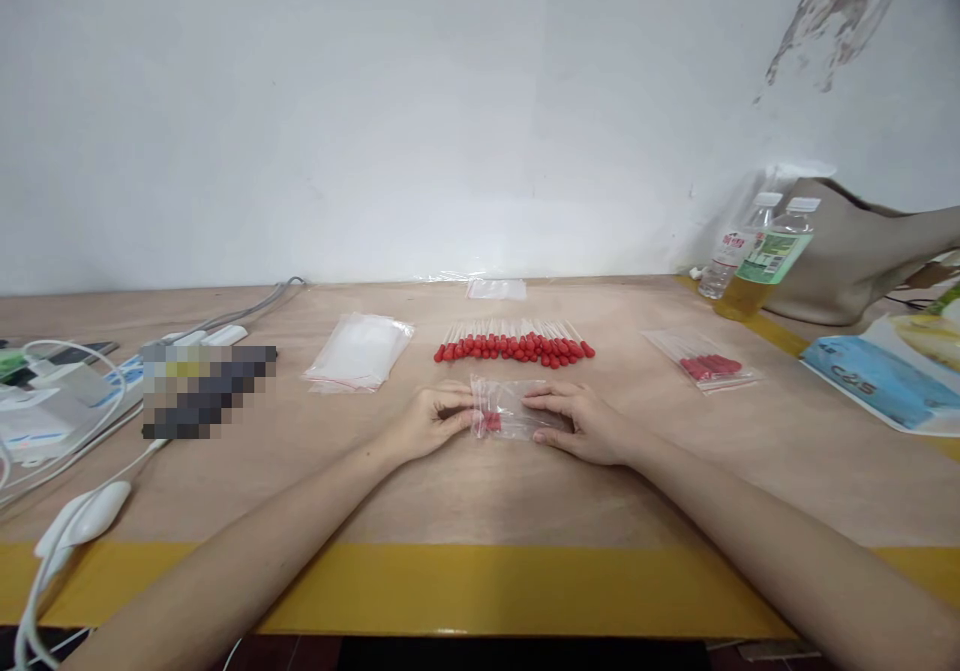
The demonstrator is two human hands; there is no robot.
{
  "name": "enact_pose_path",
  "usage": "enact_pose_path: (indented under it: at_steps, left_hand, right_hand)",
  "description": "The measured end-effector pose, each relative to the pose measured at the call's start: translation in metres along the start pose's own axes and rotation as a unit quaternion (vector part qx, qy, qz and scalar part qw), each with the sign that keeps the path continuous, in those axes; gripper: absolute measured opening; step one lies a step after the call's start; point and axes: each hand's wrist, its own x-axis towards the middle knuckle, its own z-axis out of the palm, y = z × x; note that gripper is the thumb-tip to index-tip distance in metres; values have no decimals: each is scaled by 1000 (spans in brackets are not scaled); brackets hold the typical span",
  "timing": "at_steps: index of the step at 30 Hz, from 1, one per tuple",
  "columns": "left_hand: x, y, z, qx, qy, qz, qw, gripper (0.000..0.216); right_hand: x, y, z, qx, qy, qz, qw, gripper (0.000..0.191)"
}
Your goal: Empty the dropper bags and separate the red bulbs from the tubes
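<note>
With the bag (516,413) at my twelve o'clock, my left grip (429,421) holds its nine-o'clock end and my right grip (592,429) its three-o'clock end, though uneven tugging might tear it.

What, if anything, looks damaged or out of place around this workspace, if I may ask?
The white painted wall looks damaged at upper right: a ragged brownish-grey patch interrupts its pale surface. Nothing else stands out; the thin pale sticks with red tips lie in a loose row.
</note>
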Motion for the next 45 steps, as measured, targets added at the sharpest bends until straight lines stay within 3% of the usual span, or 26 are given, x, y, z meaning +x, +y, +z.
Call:
enact_pose_path:
  at_steps: [5, 8, 12, 20, 25, 32, 36, 39, 42, 45]
  left_hand:
    - [8, -1, -14, -10, -91, -55, 994, 44]
    - [5, -3, -20, -5, -133, -54, 990, 42]
    - [1, -1, -16, 29, -105, -31, 994, 39]
    - [-2, 10, -10, 118, -114, 50, 985, 26]
    - [-5, 7, -13, 167, -72, 26, 983, 20]
    - [-3, 10, -17, 197, -115, 2, 974, 11]
    - [-4, 11, -18, 192, -96, -10, 977, 9]
    - [-8, 8, -26, 140, -84, -44, 986, 12]
    - [-9, 0, -39, 2, -73, -100, 992, 20]
    - [-10, -10, -60, -91, -17, -155, 983, 29]
  right_hand:
    - [-1, 0, -3, -12, -32, 2, 999, 51]
    - [-1, 1, -3, -11, -38, 8, 999, 53]
    - [-1, 3, -2, -9, -34, 10, 999, 53]
    - [-1, 2, -3, -14, -38, 17, 999, 54]
    - [-2, 1, -5, -17, -48, 23, 998, 57]
    - [-1, -2, -6, -10, -51, 24, 998, 59]
    - [-2, -1, -6, -7, -48, 26, 998, 59]
    - [-1, -1, -6, -7, -50, 29, 998, 60]
    - [-2, -2, -7, -7, -53, 31, 998, 59]
    - [-2, -3, -8, -6, -51, 30, 998, 58]
